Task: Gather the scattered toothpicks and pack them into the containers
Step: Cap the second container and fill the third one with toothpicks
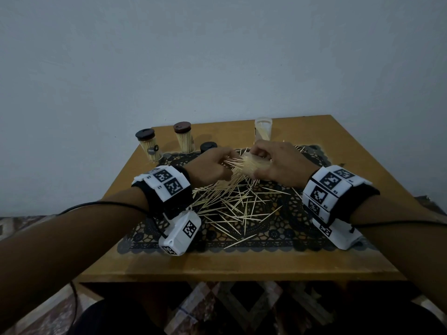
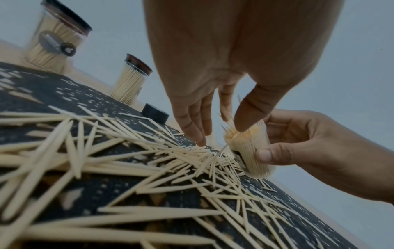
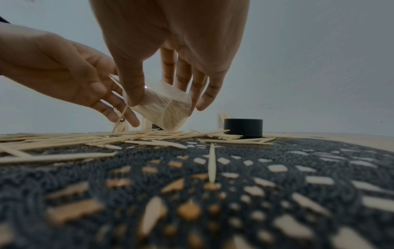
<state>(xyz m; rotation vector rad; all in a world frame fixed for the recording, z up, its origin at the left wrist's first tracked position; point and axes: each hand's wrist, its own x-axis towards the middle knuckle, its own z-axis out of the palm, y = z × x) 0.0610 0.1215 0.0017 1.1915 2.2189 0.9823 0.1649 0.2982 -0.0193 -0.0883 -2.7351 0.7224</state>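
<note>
A clear container (image 1: pixel 254 164) packed with toothpicks is tilted with its mouth toward the left, just above the mat. My right hand (image 1: pixel 261 158) grips it, thumb on one side (image 3: pixel 134 94) and fingers behind. The container (image 2: pixel 249 151) has its base near the pile. My left hand (image 1: pixel 217 165) pinches a few toothpicks (image 2: pixel 230 123) at the container's mouth, between thumb and fingers. From the right wrist view the left hand (image 3: pixel 110 101) sits beside the container (image 3: pixel 168 109). Many scattered toothpicks (image 1: pixel 237 204) lie crisscrossed on the mat below both hands.
Two lidded containers full of toothpicks stand at the back left, one with a black lid (image 1: pixel 148 147), one with a brown lid (image 1: pixel 185 139). A loose black lid (image 1: pixel 208 146) lies near them. An open clear container (image 1: pixel 263 129) stands behind my hands. A dark lace mat (image 1: pixel 278 228) covers the wooden table (image 1: pixel 242 264).
</note>
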